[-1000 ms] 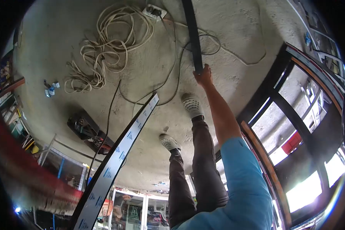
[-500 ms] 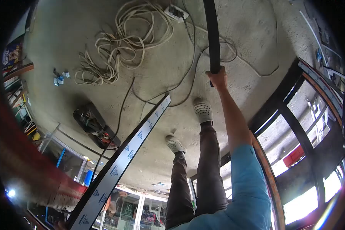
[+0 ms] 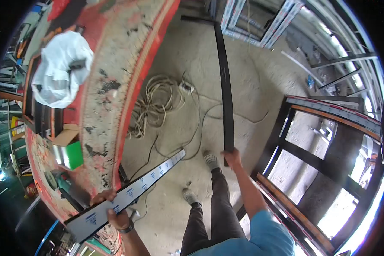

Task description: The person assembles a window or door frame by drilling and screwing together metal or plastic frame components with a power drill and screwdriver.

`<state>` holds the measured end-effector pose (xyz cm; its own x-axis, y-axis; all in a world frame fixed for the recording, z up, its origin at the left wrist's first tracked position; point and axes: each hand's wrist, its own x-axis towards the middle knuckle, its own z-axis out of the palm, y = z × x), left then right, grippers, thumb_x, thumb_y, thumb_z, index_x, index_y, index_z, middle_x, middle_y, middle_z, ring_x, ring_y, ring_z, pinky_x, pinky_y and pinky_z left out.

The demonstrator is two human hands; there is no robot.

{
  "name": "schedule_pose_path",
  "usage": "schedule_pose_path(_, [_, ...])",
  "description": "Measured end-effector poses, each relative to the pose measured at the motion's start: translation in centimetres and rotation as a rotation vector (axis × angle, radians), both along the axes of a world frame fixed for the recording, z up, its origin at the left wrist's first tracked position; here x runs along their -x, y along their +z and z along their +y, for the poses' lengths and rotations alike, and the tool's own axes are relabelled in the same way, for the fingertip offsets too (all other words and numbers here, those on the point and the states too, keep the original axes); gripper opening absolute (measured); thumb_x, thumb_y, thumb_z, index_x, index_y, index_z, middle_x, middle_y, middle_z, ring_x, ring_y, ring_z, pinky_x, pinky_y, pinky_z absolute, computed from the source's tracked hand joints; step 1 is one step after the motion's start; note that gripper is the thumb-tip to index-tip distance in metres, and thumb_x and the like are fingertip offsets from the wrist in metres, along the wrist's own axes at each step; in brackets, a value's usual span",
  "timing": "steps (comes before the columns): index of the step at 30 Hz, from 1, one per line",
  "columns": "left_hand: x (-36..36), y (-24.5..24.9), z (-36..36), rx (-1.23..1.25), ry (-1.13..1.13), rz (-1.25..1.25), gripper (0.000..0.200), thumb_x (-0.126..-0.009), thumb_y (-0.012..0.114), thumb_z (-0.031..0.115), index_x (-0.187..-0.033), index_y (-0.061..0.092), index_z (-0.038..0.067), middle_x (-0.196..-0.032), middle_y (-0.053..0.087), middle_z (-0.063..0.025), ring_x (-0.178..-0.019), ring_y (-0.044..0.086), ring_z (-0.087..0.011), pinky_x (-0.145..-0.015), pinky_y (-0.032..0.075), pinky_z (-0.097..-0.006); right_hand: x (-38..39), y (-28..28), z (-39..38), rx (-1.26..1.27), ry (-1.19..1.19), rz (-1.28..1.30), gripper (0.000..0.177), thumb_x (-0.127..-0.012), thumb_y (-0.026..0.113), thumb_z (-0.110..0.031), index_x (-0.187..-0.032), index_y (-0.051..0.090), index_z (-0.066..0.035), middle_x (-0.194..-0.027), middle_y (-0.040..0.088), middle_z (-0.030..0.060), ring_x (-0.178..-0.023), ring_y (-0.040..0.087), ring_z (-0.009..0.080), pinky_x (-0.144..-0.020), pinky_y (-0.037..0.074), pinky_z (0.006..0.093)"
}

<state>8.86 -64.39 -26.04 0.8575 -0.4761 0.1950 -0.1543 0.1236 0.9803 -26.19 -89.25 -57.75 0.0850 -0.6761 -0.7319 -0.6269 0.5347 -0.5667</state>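
Note:
My left hand (image 3: 120,220), with a watch at the wrist, is closed around a long flat profile (image 3: 134,192) covered in white film with blue print. Its thumb lies on the near side and its fingers curl over the far edge. The profile slants from lower left towards the floor beside my feet. My right hand (image 3: 233,158) grips the near end of a long black bar (image 3: 226,85) stretching away from me. At its far end the bar meets a shorter dark piece (image 3: 198,19) at a corner.
To the left stands a worn red-edged worktable (image 3: 102,106) bearing a white plastic bag (image 3: 64,68), a green box (image 3: 74,155) and a green power tool (image 3: 66,183). Coiled cable (image 3: 158,100) and a power strip (image 3: 186,88) lie on the floor. Dark window frames (image 3: 305,153) are at right.
The view has shifted, bringing the worktable and my left hand into sight. The black bar's far corner now shows. Both hands keep their hold.

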Motion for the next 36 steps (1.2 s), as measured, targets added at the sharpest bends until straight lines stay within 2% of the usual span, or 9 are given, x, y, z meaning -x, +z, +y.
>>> schedule_pose_path(7, [-2.2, -6.0, 8.4, -0.334, -0.002, -0.013, 0.043, -0.089, 0.074, 0.027, -0.118, 0.050, 0.006, -0.104, 0.063, -0.0095, -0.102, 0.059, -0.0235, -0.099, 0.045, -0.0417, 12.9, 17.0, 13.3, 0.086, -0.043, 0.091, 0.037, -0.068, 0.083, -0.029, -0.069, 0.064, 0.003, -0.064, 0.062, 0.0063, -0.060, 0.061, 0.0164, -0.054, 0.048, 0.0403])
schedule_pose_path(12, [0.0, 0.8, 7.4, -0.201, -0.141, 0.010, 0.053, -0.087, 0.079, 0.034, -0.124, 0.063, 0.000, -0.117, 0.071, -0.0084, -0.108, 0.063, -0.0205, -0.096, 0.049, -0.0377, 19.5, 28.0, 26.2, 0.298, -0.161, -0.064, 0.033, -0.070, 0.084, -0.023, -0.084, 0.064, -0.003, -0.067, 0.058, 0.0003, -0.058, 0.055, 0.0147, -0.053, 0.047, 0.0344])
schedule_pose_path(15, [1.5, 1.9, 10.1, -0.141, -0.259, 0.118, 0.047, -0.093, 0.072, 0.015, -0.135, 0.055, 0.000, -0.126, 0.067, -0.0090, -0.116, 0.061, -0.0207, -0.104, 0.045, -0.0348, 22.2, 28.2, 30.3, 0.333, -0.185, -0.167, 0.059, -0.068, 0.090, -0.023, -0.114, 0.062, 0.002, -0.086, 0.067, 0.0056, -0.078, 0.066, 0.0186, -0.070, 0.056, 0.0349])
schedule_pose_path(18, [2.9, 0.3, 13.1, -0.073, -0.363, 0.182, 0.057, -0.090, 0.073, 0.004, -0.142, 0.052, -0.001, -0.136, 0.065, -0.0125, -0.128, 0.059, -0.0202, -0.107, 0.047, -0.0364, 21.8, 23.2, 20.2, 1.035, 0.047, 0.069, 0.104, -0.077, 0.085, -0.018, -0.156, 0.025, 0.014, -0.153, 0.041, 0.0309, -0.137, 0.051, 0.0341, -0.115, 0.041, 0.0430])
schedule_pose_path(21, [5.3, 0.6, 15.1, -0.189, -0.422, 0.143, 0.053, -0.094, 0.073, 0.003, -0.144, 0.055, -0.001, -0.136, 0.066, -0.0099, -0.121, 0.063, -0.0186, -0.103, 0.051, -0.0342, 11.6, 39.5, 6.3, 1.226, -0.158, -0.248, 0.067, -0.078, 0.075, -0.009, -0.137, 0.047, 0.008, -0.117, 0.059, 0.0160, -0.092, 0.055, 0.0250, -0.088, 0.050, 0.0393])
schedule_pose_path(23, [6.1, 0.6, 15.9, -0.195, -0.473, 0.095, 0.048, -0.094, 0.076, 0.010, -0.138, 0.059, 0.000, -0.130, 0.070, -0.0091, -0.118, 0.065, -0.0188, -0.102, 0.052, -0.0358, 8.0, 45.7, 2.1, 1.263, -0.287, -0.325, 0.063, -0.074, 0.080, -0.015, -0.127, 0.052, 0.006, -0.104, 0.061, 0.0138, -0.093, 0.057, 0.0259, -0.087, 0.050, 0.0381])
schedule_pose_path(26, [7.2, 0.8, 14.7, -0.072, -0.401, 0.280, 0.043, -0.093, 0.078, 0.005, -0.133, 0.063, 0.000, -0.127, 0.071, -0.0083, -0.115, 0.067, -0.0171, -0.098, 0.055, -0.0341, 6.6, 45.2, 0.2, 1.535, -0.406, -0.291, 0.067, -0.076, 0.084, -0.020, -0.127, 0.054, 0.010, -0.111, 0.064, 0.0143, -0.100, 0.060, 0.0247, -0.092, 0.049, 0.0348])
schedule_pose_path(30, [6.7, 3.6, 10.4, -0.068, -0.389, 0.101, 0.038, -0.092, 0.082, 0.027, -0.113, 0.071, -0.003, -0.101, 0.077, -0.0075, -0.090, 0.071, -0.0151, -0.079, 0.057, -0.0334, 6.6, 47.4, 1.6, 1.232, -0.341, -0.630, 0.040, -0.086, 0.080, -0.014, -0.115, 0.060, 0.004, -0.093, 0.066, 0.0065, -0.082, 0.062, 0.0176, -0.076, 0.051, 0.0317])
schedule_pose_path(36, [4.5, 4.5, 0.5, -0.056, -0.355, 0.109, 0.041, -0.094, 0.080, 0.024, -0.124, 0.065, 0.000, -0.104, 0.073, -0.0072, -0.092, 0.068, -0.0151, -0.082, 0.055, -0.0348, 7.6, 48.1, -2.5, 1.101, -0.340, -0.760, 0.036, -0.085, 0.083, -0.008, -0.112, 0.059, -0.002, -0.095, 0.065, 0.0065, -0.075, 0.062, 0.0169, -0.070, 0.053, 0.0316])
